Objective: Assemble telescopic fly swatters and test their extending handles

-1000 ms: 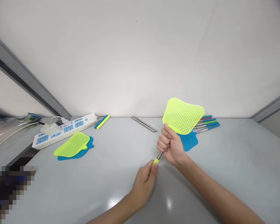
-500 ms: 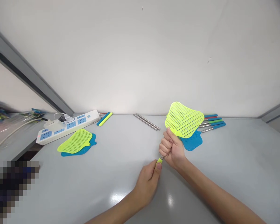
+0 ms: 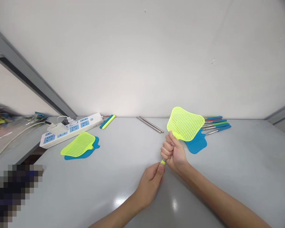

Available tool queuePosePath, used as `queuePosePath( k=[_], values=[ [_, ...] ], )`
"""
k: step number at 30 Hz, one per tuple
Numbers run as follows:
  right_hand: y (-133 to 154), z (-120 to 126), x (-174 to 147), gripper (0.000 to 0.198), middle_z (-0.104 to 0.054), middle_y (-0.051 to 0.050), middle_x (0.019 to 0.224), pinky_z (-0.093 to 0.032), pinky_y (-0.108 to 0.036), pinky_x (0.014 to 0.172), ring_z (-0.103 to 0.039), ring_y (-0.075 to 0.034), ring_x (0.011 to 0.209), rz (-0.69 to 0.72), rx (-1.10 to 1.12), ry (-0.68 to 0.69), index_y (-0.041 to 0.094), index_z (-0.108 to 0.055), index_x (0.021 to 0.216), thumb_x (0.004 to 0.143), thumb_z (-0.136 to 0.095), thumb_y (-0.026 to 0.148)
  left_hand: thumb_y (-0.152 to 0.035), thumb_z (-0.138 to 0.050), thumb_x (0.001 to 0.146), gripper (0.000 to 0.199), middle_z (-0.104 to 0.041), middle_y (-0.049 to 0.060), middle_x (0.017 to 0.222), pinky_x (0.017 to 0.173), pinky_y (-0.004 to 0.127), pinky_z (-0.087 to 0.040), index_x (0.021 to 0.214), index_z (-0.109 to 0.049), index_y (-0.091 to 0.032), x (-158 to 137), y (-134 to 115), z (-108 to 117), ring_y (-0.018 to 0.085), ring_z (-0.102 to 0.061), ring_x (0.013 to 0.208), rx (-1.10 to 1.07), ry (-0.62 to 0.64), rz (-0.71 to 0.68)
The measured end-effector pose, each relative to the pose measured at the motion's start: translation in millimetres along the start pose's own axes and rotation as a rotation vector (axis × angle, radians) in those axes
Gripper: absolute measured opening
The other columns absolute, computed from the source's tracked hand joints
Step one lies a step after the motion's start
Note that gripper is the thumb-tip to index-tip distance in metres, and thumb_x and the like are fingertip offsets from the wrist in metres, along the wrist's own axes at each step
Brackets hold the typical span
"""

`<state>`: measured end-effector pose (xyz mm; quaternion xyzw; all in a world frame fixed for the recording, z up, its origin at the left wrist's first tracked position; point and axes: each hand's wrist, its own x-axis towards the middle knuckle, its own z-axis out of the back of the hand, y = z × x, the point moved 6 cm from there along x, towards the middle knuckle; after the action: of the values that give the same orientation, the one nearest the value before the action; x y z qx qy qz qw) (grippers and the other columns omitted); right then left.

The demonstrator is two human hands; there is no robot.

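Note:
A yellow-green fly swatter (image 3: 186,124) is held above the table by both hands. My right hand (image 3: 173,152) is closed in a fist around its shaft, just below the perforated head. Lower down, my left hand (image 3: 150,182) grips the yellow-green handle, most of which its fingers hide. A short piece of metal shaft shows between the two hands. Behind the held head, on the table, lies a blue swatter head (image 3: 197,143). Beside it several swatters with metal shafts and coloured handles (image 3: 218,125) are piled together.
On the left, a yellow-green swatter head (image 3: 79,145) overlaps a blue head (image 3: 89,153). A white power strip (image 3: 71,130) with plugs stands behind them. Blue and yellow-green handles (image 3: 108,122) and metal rods (image 3: 150,124) lie near the wall. A plastic bag (image 3: 11,126) is at far left.
The held swatter's head has shifted slightly left and down in view, and the metal showing between my hands looks shorter. Both hands keep their grip. The whole view has moved slightly.

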<state>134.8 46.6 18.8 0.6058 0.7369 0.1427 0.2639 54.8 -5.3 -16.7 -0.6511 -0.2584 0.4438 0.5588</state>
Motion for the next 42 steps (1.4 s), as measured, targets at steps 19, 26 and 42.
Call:
queuePosePath(
  k=[19,26,42],
  values=[
    [26,-17,3,0.026,-0.034,0.007,0.047,-0.028,-0.017,0.036,-0.028,-0.005,0.037,0.024,-0.201,0.042,0.017,-0.051,0.068,0.072,-0.051,0.042,-0.048,-0.033,0.081,0.034,-0.026,-0.008,0.049,0.036,0.018,-0.016,0.070,-0.041,-0.017,-1,-8,-4,0.004,-0.022,0.038,-0.209,0.047,-0.023],
    [23,-14,2,0.038,-0.019,0.010,0.043,-0.013,-0.014,0.028,-0.010,-0.002,0.034,-0.052,-0.062,0.007,0.015,-0.044,0.058,0.071,-0.050,0.050,-0.054,-0.036,0.077,0.034,-0.029,-0.009,0.052,0.034,0.017,-0.013,0.074,-0.037,-0.020,-15,-9,-32,0.001,-0.017,0.032,-0.502,0.218,0.189],
    [14,-35,-29,0.047,-0.010,0.010,0.040,-0.004,-0.015,0.028,-0.006,-0.003,0.032,-0.086,0.130,-0.044,0.019,-0.021,0.052,0.073,-0.046,0.052,-0.067,-0.032,0.069,0.048,-0.019,-0.010,0.034,0.034,0.021,-0.004,0.060,-0.030,-0.019,-46,-42,-40,0.004,-0.007,0.029,-0.740,0.521,0.308]
  ],
)
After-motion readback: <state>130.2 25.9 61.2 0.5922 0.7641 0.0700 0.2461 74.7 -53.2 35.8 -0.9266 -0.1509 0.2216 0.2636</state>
